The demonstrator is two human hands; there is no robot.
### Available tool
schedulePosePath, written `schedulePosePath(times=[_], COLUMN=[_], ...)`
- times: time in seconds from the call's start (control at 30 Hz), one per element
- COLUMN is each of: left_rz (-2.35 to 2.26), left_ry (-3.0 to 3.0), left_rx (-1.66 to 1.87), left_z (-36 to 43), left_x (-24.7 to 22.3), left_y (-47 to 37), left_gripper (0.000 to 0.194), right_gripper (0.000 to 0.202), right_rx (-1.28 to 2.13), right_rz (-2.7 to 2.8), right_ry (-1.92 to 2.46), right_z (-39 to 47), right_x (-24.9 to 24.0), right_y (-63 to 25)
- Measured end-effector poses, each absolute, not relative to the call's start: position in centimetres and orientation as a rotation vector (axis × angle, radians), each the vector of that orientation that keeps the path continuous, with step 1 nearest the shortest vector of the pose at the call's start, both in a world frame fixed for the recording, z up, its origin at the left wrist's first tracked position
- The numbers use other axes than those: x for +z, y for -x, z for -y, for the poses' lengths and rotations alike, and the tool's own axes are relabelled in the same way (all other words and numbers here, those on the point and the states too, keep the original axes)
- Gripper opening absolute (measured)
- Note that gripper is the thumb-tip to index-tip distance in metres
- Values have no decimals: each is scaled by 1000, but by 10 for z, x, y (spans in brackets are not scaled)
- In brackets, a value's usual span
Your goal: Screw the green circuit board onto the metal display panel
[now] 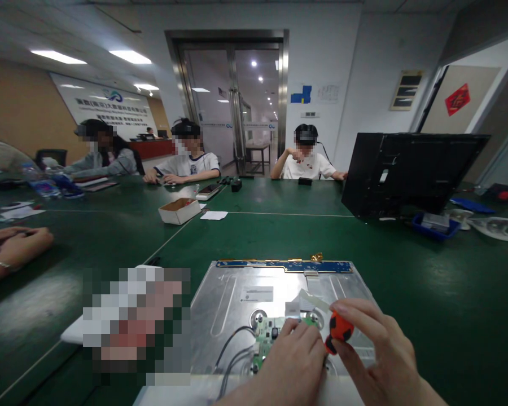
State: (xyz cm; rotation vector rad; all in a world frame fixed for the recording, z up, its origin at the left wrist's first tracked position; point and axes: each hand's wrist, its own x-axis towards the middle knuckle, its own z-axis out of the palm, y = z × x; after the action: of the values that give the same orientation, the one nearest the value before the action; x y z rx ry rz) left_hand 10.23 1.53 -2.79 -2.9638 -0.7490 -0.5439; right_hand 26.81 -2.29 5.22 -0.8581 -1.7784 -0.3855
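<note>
A silver metal panel (pixel 231 287) lies on the table in front of me, with a blue circuit strip (pixel 254 265) along its far edge. A green circuit board (pixel 262 336) sits at the panel's middle, cables running from its left side. My left hand (pixel 294 355) rests over the board's right part, its fingers bent together; what they hold, if anything, is hidden. My right hand (pixel 375 344) pinches an orange and black knob-like handle (pixel 341 325) between thumb and fingers, just right of my left hand. A pale ribbon cable (pixel 313 299) rises beside the fingertips.
A blurred pale object (pixel 122 316) lies left of the panel. Farther off are a white box (pixel 179 211), a paper slip (pixel 214 215), a black monitor (pixel 410 175) and a blue tray (pixel 436 226). Another person's hands (pixel 21 245) are at the left; several people sit around the table.
</note>
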Motion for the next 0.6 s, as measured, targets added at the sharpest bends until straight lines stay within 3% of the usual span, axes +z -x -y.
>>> schedulePosePath(times=[0.6], left_rz=[756], left_ry=[2931], left_rx=[-522], left_z=[-13], left_x=[-26], left_y=[-104], left_gripper=[15], right_gripper=[33], right_rx=[-256], right_rz=[1807], right_ry=[846], right_z=[22], right_x=[41], right_y=[-271])
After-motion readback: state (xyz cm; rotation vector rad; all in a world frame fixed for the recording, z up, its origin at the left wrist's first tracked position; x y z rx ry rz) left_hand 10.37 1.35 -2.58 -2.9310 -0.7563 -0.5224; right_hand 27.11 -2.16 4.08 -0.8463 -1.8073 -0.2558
